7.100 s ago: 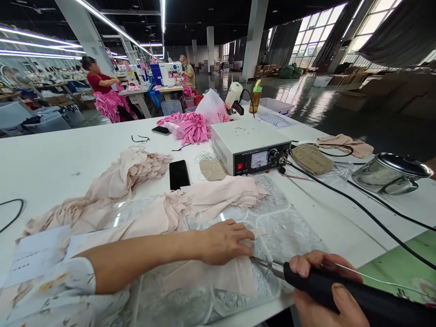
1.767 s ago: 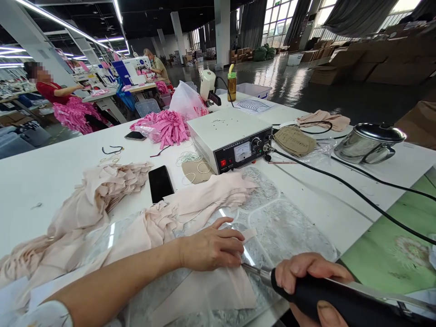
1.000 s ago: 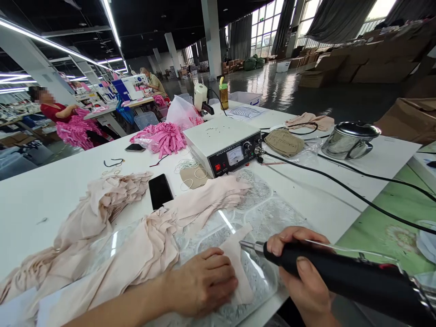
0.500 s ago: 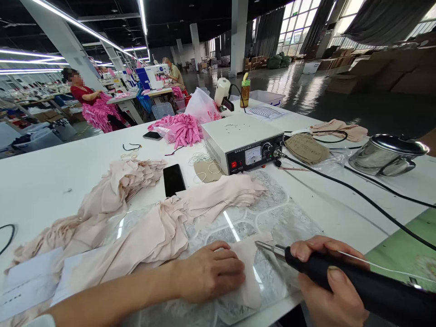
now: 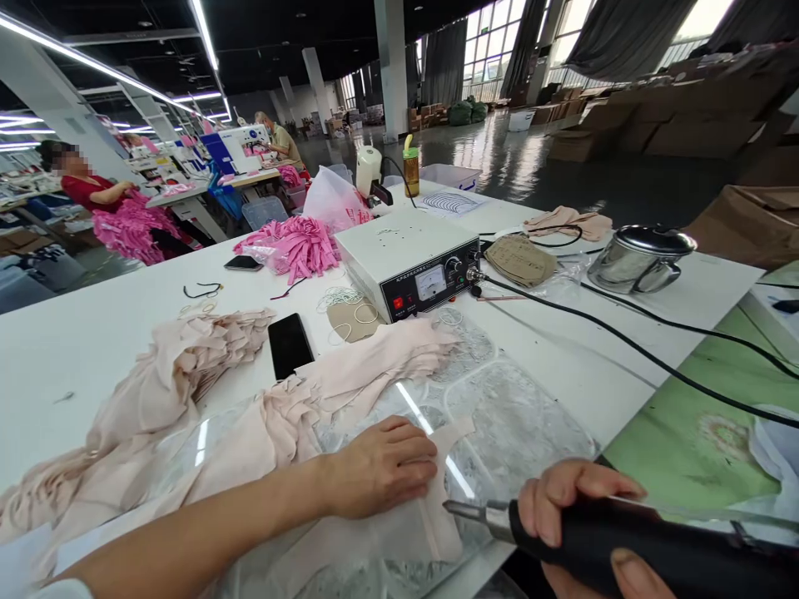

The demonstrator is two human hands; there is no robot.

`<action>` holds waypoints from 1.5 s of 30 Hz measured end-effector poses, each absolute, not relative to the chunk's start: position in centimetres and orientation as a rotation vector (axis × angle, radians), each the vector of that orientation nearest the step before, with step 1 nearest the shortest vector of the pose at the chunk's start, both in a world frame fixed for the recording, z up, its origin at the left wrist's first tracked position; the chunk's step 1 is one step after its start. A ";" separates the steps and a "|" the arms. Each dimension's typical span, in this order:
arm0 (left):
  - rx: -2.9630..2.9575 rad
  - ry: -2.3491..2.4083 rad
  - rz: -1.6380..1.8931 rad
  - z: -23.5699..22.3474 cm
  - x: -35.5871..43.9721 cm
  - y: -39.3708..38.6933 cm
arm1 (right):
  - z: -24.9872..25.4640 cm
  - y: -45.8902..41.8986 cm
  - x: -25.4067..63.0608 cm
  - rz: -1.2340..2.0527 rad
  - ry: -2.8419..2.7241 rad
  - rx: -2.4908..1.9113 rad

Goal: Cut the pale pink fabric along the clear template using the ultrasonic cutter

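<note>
The left hand [image 5: 390, 467] lies palm down on a pale pink fabric piece [image 5: 444, 532], fingers drawn together; whether the unseen thumb pinches the cloth cannot be told. The piece shows under and to the right of that hand, on a clear patterned mat [image 5: 530, 408]. The right hand [image 5: 580, 516] is wrapped around the thick black handle of a pointed tool [image 5: 687, 541], thumb against the near side; its metal tip [image 5: 465, 509] points toward the left hand, at the fabric's right edge, contact not determinable. Beyond the left hand lies a fabric stack [image 5: 380, 358], and behind that a metered control box [image 5: 430, 283]. Assessment: the fabric appears light, limp and apt to slide or crease; best held flat with spread fingertips near the edge, clear of the tip. The tool looks rigid and moderately heavy; the handle is the proper hold, never the metal.
</note>
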State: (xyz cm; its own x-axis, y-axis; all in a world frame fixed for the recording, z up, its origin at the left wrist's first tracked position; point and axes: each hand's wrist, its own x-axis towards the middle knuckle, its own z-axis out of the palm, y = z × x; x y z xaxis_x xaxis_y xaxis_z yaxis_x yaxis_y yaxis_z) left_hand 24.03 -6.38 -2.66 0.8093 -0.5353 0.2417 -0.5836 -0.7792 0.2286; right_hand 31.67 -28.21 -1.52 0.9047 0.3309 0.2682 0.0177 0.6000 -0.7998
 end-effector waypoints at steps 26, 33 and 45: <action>2.552 -0.974 0.165 -3.2 26.1 -4.7 | -3.8 -25.1 35.2 -0.079 -0.404 -0.899; 2.577 -1.069 0.149 -3.3 26.4 -4.5 | -3.8 -24.8 35.4 -0.099 -0.387 -0.919; 2.550 -1.245 0.270 -4.1 26.8 -4.6 | -4.3 -25.4 35.1 -0.065 -0.301 -0.971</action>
State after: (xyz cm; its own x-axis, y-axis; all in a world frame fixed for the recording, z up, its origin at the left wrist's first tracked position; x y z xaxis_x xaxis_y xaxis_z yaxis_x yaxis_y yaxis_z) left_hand 26.79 -4.65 -4.06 0.6087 -0.7380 0.2912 -0.7923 -0.5844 0.1753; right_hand 35.12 -25.36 -4.29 0.9567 0.0799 0.2800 0.1878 0.5657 -0.8029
